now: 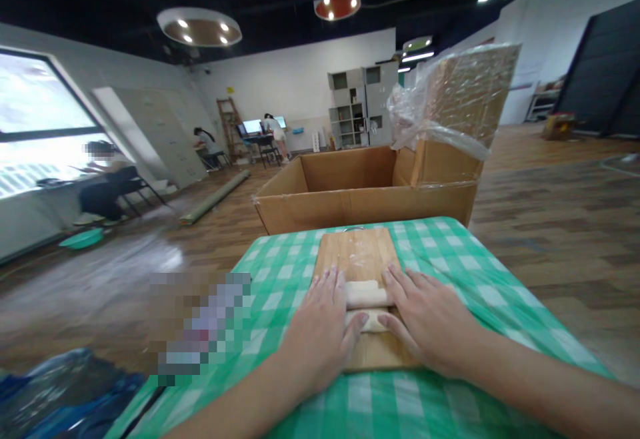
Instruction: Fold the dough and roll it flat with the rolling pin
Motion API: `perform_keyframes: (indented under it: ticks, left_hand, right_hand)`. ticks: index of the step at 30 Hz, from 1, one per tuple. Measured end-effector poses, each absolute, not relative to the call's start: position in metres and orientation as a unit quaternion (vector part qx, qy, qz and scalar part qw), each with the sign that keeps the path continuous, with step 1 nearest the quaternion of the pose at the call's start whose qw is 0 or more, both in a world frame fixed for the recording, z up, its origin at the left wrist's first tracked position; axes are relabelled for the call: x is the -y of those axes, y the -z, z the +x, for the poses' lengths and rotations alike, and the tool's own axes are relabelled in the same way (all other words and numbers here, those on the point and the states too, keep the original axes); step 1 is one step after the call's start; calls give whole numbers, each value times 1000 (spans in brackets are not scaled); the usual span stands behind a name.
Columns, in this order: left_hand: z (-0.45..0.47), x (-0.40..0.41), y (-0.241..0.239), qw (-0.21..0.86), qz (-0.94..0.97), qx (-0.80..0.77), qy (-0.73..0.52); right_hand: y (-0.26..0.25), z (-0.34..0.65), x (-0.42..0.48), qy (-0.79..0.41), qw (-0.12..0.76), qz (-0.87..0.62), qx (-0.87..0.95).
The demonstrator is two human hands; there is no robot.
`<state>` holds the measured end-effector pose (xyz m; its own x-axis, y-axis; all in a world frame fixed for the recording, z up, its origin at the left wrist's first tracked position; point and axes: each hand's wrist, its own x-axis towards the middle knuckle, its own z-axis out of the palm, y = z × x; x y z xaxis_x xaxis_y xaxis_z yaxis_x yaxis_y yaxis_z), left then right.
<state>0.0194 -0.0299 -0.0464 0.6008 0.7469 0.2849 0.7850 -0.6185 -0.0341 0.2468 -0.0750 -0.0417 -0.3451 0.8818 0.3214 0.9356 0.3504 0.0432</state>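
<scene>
A pale roll of dough [364,294] lies across a wooden cutting board [359,253] on a table with a green and white checked cloth [280,279]. My left hand [323,329] lies flat on the left end of the dough, fingers stretched out and together. My right hand [425,319] lies flat on the right end in the same way. Both palms press down on the dough, which shows only between the two hands. Flour dusts the bare far part of the board.
A large open cardboard box [350,192] stands just beyond the table, with plastic wrap [450,102] over its raised right flap. Dark blue plastic [65,392] lies at the near left. People sit and stand at desks far off to the left.
</scene>
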Motion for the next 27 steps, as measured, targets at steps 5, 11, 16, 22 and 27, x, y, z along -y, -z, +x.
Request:
perform_keyframes:
  ticks: [5,11,16,22,27]
  left_hand:
    - [29,11,36,61,-897,425,103]
    - [37,-21,29,64,-903,418,77]
    - [41,-34,30,100,-909,399,61]
    - [39,-42,35,136,-915,377,48]
    - [36,-36,38,124,-915,378,63]
  right_hand:
    - [37,248,48,80,112,-558,819]
    - [29,249,10,56,95,-543,832]
    - [31,251,2,66,102,-534,836]
    - [31,250,1,67,102,-549,827]
    - [31,248,16,44,102,-570,814]
